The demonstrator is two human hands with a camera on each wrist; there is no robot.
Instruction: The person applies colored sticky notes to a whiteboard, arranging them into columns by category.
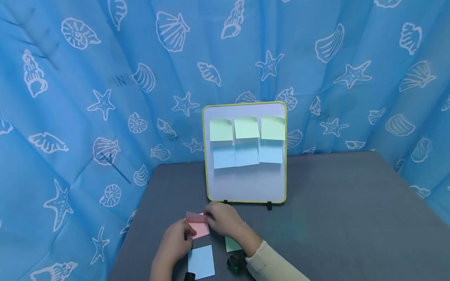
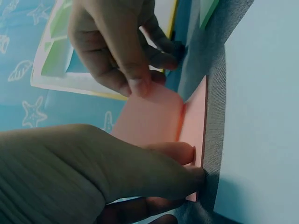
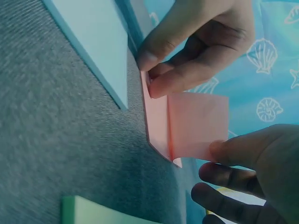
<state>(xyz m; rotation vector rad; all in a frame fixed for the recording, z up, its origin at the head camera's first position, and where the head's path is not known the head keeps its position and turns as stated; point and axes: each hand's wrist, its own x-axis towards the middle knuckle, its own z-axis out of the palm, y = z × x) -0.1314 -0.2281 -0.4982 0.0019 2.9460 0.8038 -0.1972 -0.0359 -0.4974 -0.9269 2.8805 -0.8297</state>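
A pink sticky-note pad (image 1: 199, 229) lies on the table, its top sheet (image 3: 198, 123) lifted and bent up from the rest. My right hand (image 1: 225, 221) pinches that sheet at a corner between thumb and finger. At the pad's left edge, my left hand (image 1: 175, 241) grips the pad between thumb and fingers, as the left wrist view shows. Just nearer than the pink pad lies a light blue sticky-note pad (image 1: 201, 262). A green sticky-note pad (image 1: 232, 244) is partly hidden under my right forearm.
A yellow-rimmed whiteboard (image 1: 246, 187) stands upright behind my hands on black feet. It carries a row of green notes (image 1: 247, 128) above a row of blue notes (image 1: 247, 154). A shell-patterned blue curtain (image 1: 140, 105) hangs behind the grey table (image 1: 337, 218).
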